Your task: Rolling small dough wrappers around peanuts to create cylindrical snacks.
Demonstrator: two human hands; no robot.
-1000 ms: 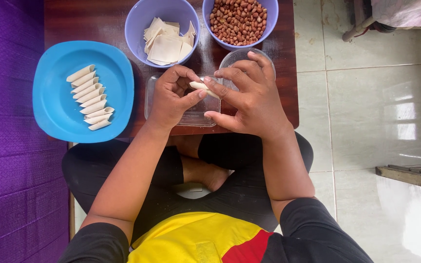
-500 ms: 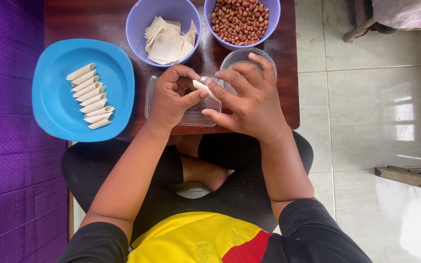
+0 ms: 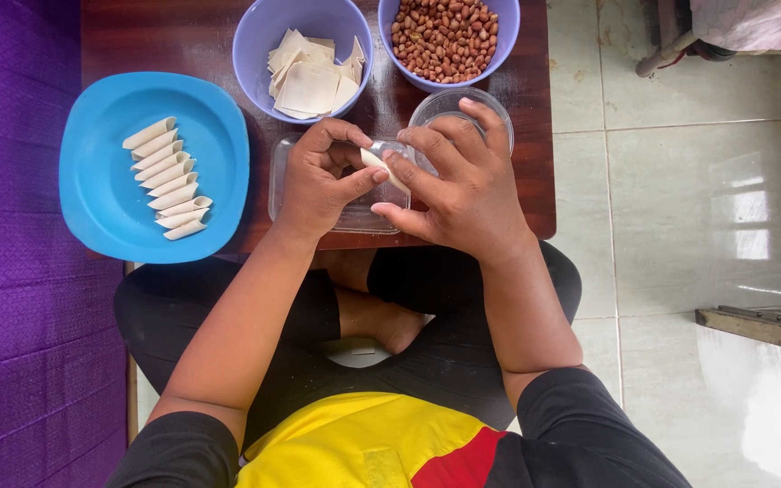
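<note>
From my seat I read the scene starting at the far left, where a purple woven floor mat (image 3: 11,271) runs beside the dark brown wooden tabletop (image 3: 535,181). On the tabletop's left end sits a bright blue square plastic plate (image 3: 101,226) carrying a neat row of rolled pale dough tubes (image 3: 164,179). Next comes the left hand (image 3: 318,181), curled with thumb and forefinger pinching one end of a small pale dough wrapper (image 3: 380,165); the wrapper is held in the air between both hands, just above a clear rectangular plastic tray (image 3: 354,217). Behind it stands a lilac round plastic bowl of flat square dough sheets (image 3: 305,72). The right hand (image 3: 463,185) closes on the wrapper's other side, fingers pressed against it, while the outer fingers rest over a small clear glass bowl (image 3: 463,108). Further back right is a lilac round plastic bowl of brown peanuts (image 3: 445,36). I judge the step in hand to be rolling or sealing this one wrapper into a tube; the next move would call for firm, even finger pressure along the seam so it holds, then a reach left to the plate. Beyond the tabletop, on the right, lie pale glossy floor tiles (image 3: 680,181), and the person sits cross-legged at the tabletop's near edge.
</note>
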